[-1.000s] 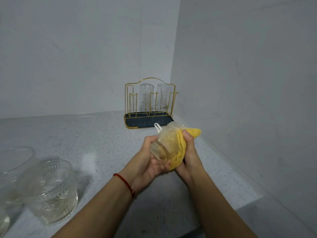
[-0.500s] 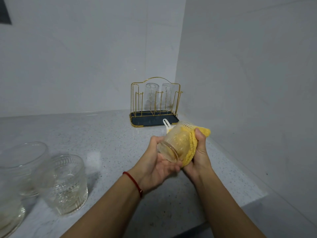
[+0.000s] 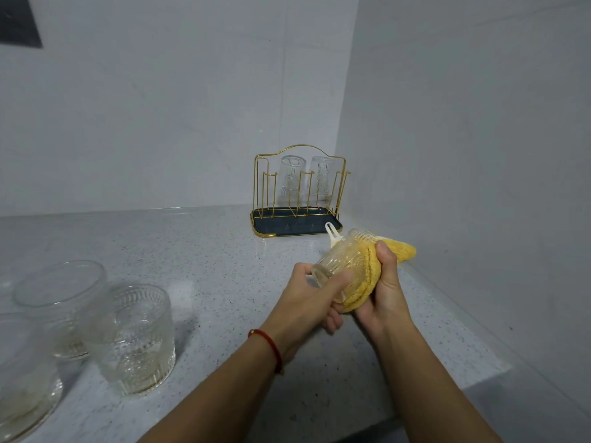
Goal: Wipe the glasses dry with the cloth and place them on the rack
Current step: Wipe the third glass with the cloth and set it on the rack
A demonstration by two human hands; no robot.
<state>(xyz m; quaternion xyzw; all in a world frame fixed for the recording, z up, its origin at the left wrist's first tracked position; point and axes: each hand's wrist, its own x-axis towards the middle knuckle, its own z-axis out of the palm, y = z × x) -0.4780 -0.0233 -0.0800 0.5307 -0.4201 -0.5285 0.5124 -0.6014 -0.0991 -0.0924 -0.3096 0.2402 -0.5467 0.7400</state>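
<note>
My left hand (image 3: 311,294) grips the base end of a ribbed clear glass (image 3: 343,260) held on its side above the counter. My right hand (image 3: 383,287) grips a yellow cloth (image 3: 367,279) wrapped round the glass's right side; a white loop tag sticks up from the cloth. Behind them, in the corner, stands a gold wire rack (image 3: 299,193) on a dark blue tray, with two glasses (image 3: 291,179) upside down on its back pegs. Its front pegs are bare.
At the left of the speckled grey counter (image 3: 208,257) stand three more clear glasses, the nearest one ribbed (image 3: 136,338), another behind it (image 3: 60,302). White walls close in the back and the right. The counter's front edge runs at the lower right.
The view has shifted, so rack and glasses sit further right in the frame. My left thumb now lies over the glass's side; the cloth has turned a little round the glass.
</note>
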